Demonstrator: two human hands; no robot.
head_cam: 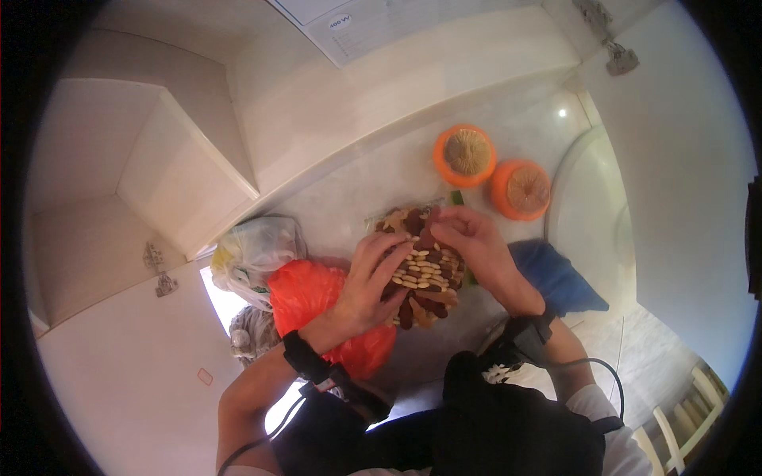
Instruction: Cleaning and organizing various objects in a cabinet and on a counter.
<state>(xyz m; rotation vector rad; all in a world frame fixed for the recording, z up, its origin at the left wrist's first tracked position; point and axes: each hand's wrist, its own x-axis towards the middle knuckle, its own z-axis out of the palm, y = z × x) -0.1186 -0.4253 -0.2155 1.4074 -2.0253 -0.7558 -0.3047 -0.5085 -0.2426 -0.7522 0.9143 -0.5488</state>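
A rounded bundle [425,269], patterned with rows of pale nut-like pieces and with dark red and tan pieces, is between my hands over the pale countertop [333,205]. Whether its pieces are loose, stuck on or printed I cannot tell. My left hand [370,276] wraps its left side, fingers spread over the upper face. At the top right, the thumb and fingers of my right hand [473,235] pinch a dark red part [428,231]. Behind the bundle shows a clear, crinkled plastic edge [374,222]. Part of its sides is hidden by my hands.
Two orange persimmon-shaped jars [464,156] with tan tops stand behind on the right. To the left lie a red plastic bag [306,294] and a translucent white bag [256,244]. Blue fabric [556,276] lies by my right wrist. Open cabinet doors [684,137] flank the space.
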